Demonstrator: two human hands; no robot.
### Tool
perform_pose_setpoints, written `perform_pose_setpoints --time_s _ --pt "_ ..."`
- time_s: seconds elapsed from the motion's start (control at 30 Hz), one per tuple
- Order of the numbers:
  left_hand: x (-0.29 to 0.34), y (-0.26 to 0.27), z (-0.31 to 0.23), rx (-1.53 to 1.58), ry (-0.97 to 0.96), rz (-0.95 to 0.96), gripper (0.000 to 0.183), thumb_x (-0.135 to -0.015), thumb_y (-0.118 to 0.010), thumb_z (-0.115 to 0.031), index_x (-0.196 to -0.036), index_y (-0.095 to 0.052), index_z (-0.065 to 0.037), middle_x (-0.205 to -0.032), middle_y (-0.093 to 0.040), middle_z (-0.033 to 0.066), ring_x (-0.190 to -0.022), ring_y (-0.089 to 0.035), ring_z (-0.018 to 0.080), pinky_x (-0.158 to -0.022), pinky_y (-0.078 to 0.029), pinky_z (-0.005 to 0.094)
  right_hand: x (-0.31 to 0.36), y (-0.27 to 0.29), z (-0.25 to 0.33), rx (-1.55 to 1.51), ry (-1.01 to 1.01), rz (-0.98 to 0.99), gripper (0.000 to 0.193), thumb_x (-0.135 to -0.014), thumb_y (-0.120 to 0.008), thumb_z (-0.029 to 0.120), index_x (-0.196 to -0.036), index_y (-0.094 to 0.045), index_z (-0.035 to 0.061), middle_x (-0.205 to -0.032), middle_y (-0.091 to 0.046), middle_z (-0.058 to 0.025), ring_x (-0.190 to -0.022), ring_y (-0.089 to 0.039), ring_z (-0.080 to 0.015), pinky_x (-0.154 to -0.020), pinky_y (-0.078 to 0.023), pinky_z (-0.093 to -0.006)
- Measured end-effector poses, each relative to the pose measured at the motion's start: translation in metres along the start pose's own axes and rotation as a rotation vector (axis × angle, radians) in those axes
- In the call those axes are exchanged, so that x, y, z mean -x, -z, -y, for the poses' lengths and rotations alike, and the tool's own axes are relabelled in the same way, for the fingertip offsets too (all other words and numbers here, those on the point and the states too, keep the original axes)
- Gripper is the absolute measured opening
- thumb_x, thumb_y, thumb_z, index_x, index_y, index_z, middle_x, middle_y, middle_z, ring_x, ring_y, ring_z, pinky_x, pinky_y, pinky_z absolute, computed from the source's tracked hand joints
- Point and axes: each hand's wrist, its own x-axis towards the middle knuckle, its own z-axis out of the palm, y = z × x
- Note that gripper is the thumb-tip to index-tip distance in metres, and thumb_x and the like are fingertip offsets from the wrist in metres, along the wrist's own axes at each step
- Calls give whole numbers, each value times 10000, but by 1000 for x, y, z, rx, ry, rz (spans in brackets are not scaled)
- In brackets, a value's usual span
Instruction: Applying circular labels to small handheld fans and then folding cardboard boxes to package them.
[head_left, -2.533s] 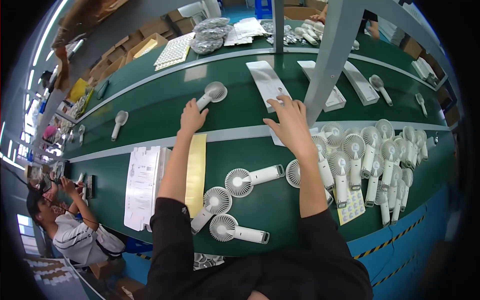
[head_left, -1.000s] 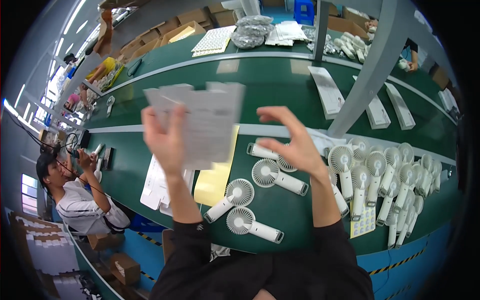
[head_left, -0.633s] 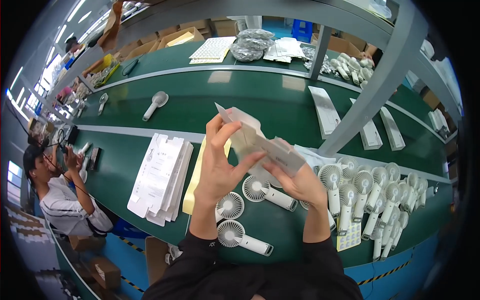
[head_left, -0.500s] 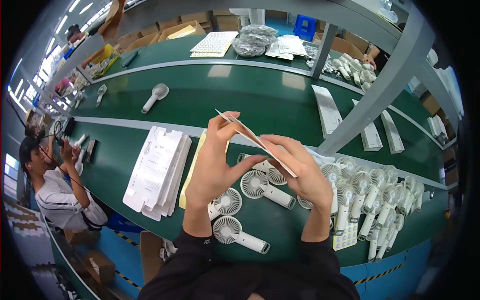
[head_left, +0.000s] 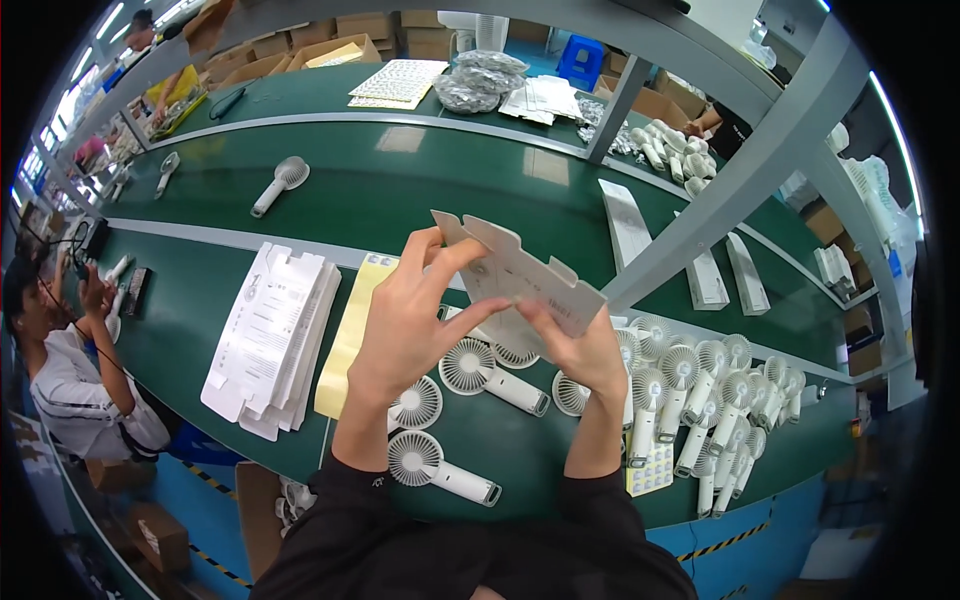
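Note:
A flattened white carton (head_left: pixel 530 272) with tabs along its upper edge is held up between my two hands, above the green table. My left hand (head_left: pixel 398 325) grips its left end, fingers behind and over the edge, thumb stretched across the front. My right hand (head_left: pixel 588 352) holds the right end, its thumb pressed on the printed face and its other fingers hidden behind. Below the carton lie several white handheld fans, among them one fan (head_left: pixel 468 366) under my hands and another fan (head_left: pixel 440 466) near my left forearm. The carton hides part of the fans behind it.
Left of my hands is a stack of flat cartons (head_left: pixel 262 335) beside a yellow sheet (head_left: pixel 348 345). A pile of handheld fans (head_left: pixel 682 372) covers the right side, near a sticker sheet (head_left: pixel 652 472). A metal post (head_left: pixel 735 165) rises right. Narrow white boxes (head_left: pixel 622 222) stand beyond; a co-worker (head_left: pixel 85 390) sits left.
The carton has turned from nearly edge-on to showing its printed face. Both thumbs now press near its middle. The whole view has shifted, so the table's things appear further left.

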Motion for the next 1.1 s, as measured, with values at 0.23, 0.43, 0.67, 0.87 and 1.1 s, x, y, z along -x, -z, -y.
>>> perform_pose_setpoints --time_s 0.23,0.43,0.67,0.87,1.1 --pt "1 0 -6 152 -18 -87 512 -757 -858 -158 -1179 -572 -112 -1221 -574 148 -952 -667 317 -715 -551 362 -5 12 -7 446 456 90 355 -854 -715 6 -1202 -642 11 -1071 -695 -116 -1000 -666 -283 -903 -518 -368" --pt "4 14 -3 129 0 65 497 -731 -878 -163 -1132 -586 -124 -1268 -595 153 -938 -671 311 -684 -544 351 -5 8 -3 258 328 127 734 -750 -819 61 -1405 -489 31 -1267 -620 -136 -1166 -613 -314 -1030 -466 -402" --pt "3 -12 -16 813 141 5 820 -754 -880 -174 -1421 -429 -20 -1247 -639 129 -1133 -630 249 -1009 -466 372 -1 13 -21 -216 30 -118 1092 -507 -963 553 -1279 -433 -9 -1127 -639 -114 -1072 -613 -155 -921 -495 -326" --pt "2 -29 8 723 246 112 703 -825 -816 -173 -1395 -433 -25 -1259 -597 112 -1121 -585 200 -975 -451 338 -1 -12 -10 -362 50 -329 937 -802 -610 779 -1279 -505 -20 -1132 -588 -59 -1032 -560 -137 -903 -445 -271" --pt "7 -56 -9 859 129 -132 422 -920 -657 -184 -1258 -473 -9 -1199 -579 136 -1065 -585 224 -934 -468 339 -3 -36 -11 -414 65 -548 400 -987 -503 289 -1213 -476 -41 -1077 -620 -156 -1029 -627 -230 -960 -490 -372"
